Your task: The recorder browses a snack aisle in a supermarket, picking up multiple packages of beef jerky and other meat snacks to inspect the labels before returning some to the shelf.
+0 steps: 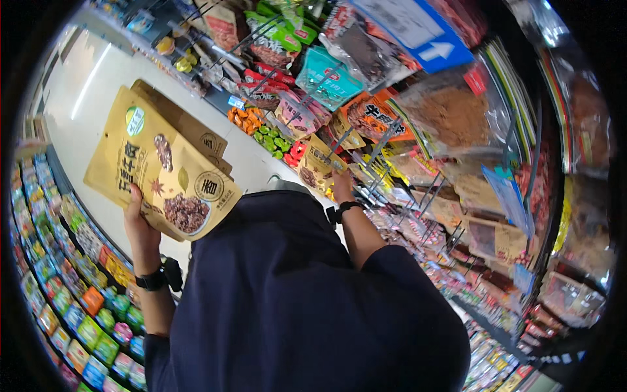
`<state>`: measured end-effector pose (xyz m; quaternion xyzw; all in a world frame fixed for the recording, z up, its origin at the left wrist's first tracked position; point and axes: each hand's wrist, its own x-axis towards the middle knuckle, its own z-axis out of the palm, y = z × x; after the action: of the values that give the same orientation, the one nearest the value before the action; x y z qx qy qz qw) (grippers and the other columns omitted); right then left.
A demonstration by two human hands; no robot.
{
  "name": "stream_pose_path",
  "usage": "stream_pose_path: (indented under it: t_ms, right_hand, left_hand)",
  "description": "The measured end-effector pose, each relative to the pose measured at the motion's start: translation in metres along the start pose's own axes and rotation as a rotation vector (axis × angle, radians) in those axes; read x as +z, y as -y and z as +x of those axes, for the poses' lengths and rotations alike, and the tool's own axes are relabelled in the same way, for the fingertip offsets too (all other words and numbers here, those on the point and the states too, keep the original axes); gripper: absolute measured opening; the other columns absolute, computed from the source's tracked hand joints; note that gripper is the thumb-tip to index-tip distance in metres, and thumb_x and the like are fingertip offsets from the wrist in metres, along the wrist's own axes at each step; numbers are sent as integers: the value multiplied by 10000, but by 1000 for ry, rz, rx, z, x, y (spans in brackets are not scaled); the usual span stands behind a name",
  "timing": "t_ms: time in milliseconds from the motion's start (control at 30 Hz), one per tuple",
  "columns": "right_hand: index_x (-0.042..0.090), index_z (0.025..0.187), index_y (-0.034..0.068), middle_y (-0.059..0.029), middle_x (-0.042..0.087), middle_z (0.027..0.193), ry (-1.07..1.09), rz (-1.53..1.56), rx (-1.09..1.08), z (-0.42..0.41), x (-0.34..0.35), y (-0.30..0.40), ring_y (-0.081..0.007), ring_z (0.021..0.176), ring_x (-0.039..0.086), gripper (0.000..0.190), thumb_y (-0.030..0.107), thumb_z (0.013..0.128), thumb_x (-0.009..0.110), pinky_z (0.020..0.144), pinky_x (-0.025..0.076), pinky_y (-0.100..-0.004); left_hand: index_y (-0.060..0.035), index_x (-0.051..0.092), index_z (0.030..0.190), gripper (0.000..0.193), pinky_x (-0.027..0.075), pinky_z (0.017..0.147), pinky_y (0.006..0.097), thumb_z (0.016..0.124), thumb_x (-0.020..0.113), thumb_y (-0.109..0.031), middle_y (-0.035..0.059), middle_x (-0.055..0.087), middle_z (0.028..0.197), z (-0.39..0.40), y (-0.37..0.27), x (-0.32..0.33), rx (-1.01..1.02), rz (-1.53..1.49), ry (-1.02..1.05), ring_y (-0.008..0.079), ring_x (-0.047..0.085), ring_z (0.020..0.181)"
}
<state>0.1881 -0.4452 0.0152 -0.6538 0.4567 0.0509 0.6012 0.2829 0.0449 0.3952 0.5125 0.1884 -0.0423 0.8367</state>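
Observation:
My left hand (pixel 139 228) grips a small stack of tan snack pouches (pixel 164 171) by the edge, its thumb on the front pouch, which shows dark meat pieces, a star anise and a leaf. More brown pouches show behind the front one. At the rack on the right, my right hand (pixel 341 186) is on the edge of a similar tan pouch (pixel 318 164) that is beside a metal display hook. The fingers of this hand are partly hidden. Both wrists wear black bands.
Hanging bags fill the rack on the right, among them a teal bag (pixel 327 78) and an orange bag (pixel 374 117), with metal hooks jutting out. A blue sign (pixel 416 34) hangs above. Shelves of small colourful packets (pixel 88 330) curve along the left, beside a pale shiny floor (pixel 93 83).

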Motion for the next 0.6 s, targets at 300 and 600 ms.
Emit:
stream_pose_path:
  t_ms: [300,600]
  right_hand:
    - [556,1260,28,-162,655,1184,152,-729,-707,44,-52,-69,-339,1065,636,399,239,945,683,869,540,-405]
    - [575,1255,56,-105,650,1144,143,258,113,-20,-7,10,-258,1031,649,314,219,992,627,820,564,-408]
  left_hand:
    - [21,468,1400,498,475,1042,379,1045,512,-326,154,600,1354,3,2,5,1,38,-34,235,613,1199]
    - [27,473,1393,512,487,1025,375,1040,518,-341,150,615,1332,-7,-7,-10,-5,51,-80,234,629,1177]
